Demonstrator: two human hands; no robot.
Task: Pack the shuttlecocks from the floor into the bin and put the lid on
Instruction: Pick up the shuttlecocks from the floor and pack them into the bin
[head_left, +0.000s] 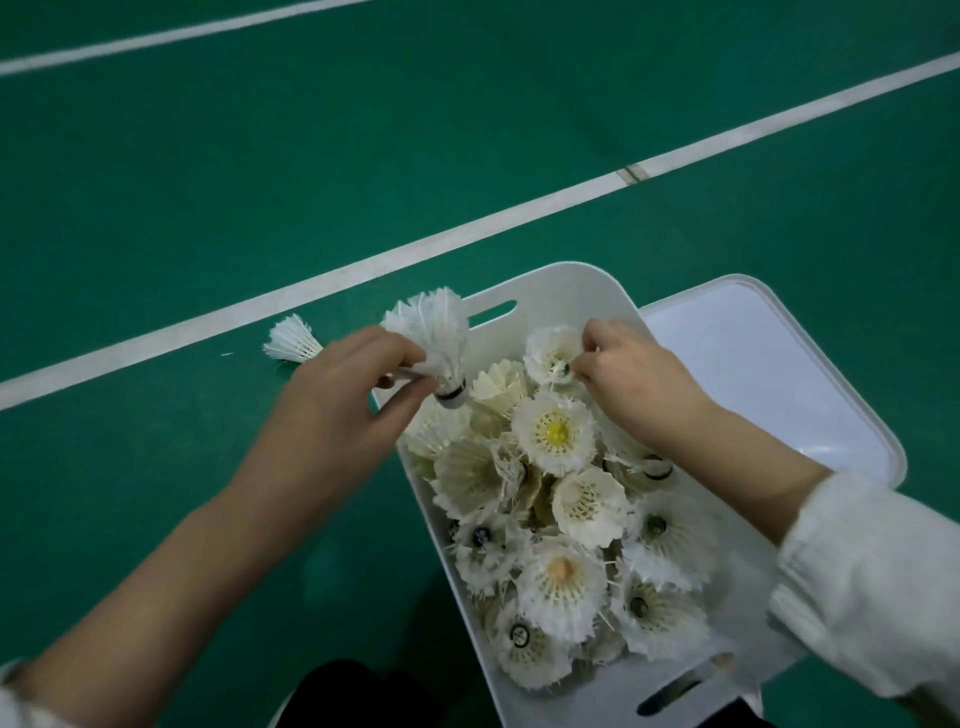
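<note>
Shuttlecocks fill most of the white plastic bin (545, 306) in the lower centre of the frame, packed skirt-up in a dense cluster, among them one with a yellow cork (556, 432) near the middle, so the packing looks far along. The left hand (332, 410) is closed on a feather shuttlecock (434, 338) by its cork end, holding it tilted just over the bin's left rim, not yet set down. The right hand (631, 382) reaches in from the right with its fingers pinched on the skirt of a shuttlecock (550, 351) at the bin's far end, apparently seating it among the others. One loose shuttlecock (291, 340) lies on the green court floor (208, 182) at the left of centre, just beyond the left hand and beside a white court line (519, 215); it is the only one visible outside the bin (others may lie out of view). The lid (810, 374) rests flat on the floor to the right, touching or tucked just under the bin's right side, and is yet to be fitted. Space inside the bin is tight, with skirts crowding the left and near walls and only the upper left corner by the handle slot (491, 312) showing bare plastic. Around the bin the floor is open on the left and above, giving free reach to the stray shuttlecock.
</note>
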